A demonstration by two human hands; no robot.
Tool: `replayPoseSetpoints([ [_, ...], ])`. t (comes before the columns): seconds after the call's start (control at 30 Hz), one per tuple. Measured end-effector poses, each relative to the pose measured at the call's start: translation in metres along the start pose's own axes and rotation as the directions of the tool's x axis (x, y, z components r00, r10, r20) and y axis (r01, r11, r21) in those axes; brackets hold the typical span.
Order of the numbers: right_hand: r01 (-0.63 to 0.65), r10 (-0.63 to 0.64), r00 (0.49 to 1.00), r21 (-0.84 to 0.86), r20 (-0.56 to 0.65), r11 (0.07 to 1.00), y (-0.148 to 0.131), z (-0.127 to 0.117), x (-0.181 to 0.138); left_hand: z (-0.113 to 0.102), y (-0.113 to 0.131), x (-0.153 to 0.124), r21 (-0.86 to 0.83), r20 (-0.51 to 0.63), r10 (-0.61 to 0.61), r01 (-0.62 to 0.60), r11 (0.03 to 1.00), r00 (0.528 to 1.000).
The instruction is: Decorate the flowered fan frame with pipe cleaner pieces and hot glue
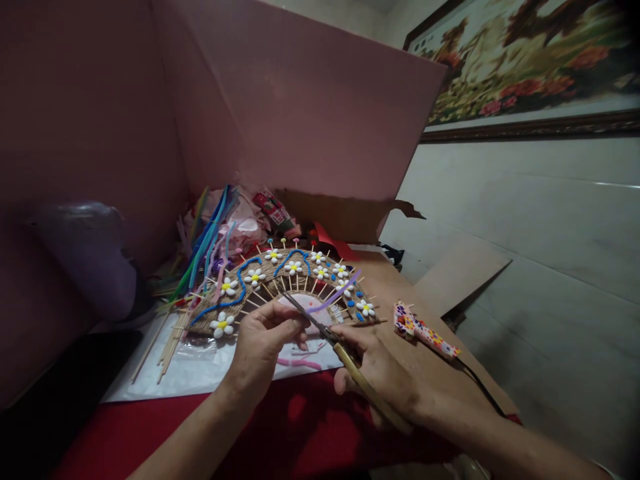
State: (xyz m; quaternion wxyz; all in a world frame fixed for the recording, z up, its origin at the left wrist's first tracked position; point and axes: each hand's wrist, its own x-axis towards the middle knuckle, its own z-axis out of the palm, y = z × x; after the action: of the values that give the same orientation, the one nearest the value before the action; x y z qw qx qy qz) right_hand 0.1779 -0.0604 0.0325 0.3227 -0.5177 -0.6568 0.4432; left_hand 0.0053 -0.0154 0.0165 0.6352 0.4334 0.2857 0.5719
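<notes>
A fan-shaped woven piece (280,283) lies in the middle, made of jute cord on wooden sticks, with white flowers and blue and purple pipe cleaners on it. My left hand (263,347) is closed in a pinch at the fan's lower edge, on the end of a purple pipe cleaner (336,295). My right hand (383,373) grips scissors (325,333) with yellowish handles. Their dark blades point up-left to the spot by my left fingertips.
A bundle of coloured pipe cleaners (210,240) and craft scraps lies behind the fan. A pink cardboard screen (280,100) stands at the back. A patterned glue gun (425,330) with a black cord lies on the right. White plastic sheet (200,370) and red cloth (310,427) lie below.
</notes>
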Motion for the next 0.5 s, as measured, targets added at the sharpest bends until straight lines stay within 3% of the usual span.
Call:
replayPoseSetpoints([
  [0.3, 0.010, -0.009, 0.999, -0.024, 0.040, 1.000, -0.001, -0.002, -0.005, 0.001, 0.001, 0.000, -0.014, 0.044, -0.017, 0.018, 1.000, 0.999],
  [0.5, 0.170, -0.162, 0.983, -0.097, 0.084, 0.981, 0.002, -0.011, -0.003, 0.000, 0.001, 0.001, 0.006, 0.041, -0.020, 0.020, 1.000, 0.999],
])
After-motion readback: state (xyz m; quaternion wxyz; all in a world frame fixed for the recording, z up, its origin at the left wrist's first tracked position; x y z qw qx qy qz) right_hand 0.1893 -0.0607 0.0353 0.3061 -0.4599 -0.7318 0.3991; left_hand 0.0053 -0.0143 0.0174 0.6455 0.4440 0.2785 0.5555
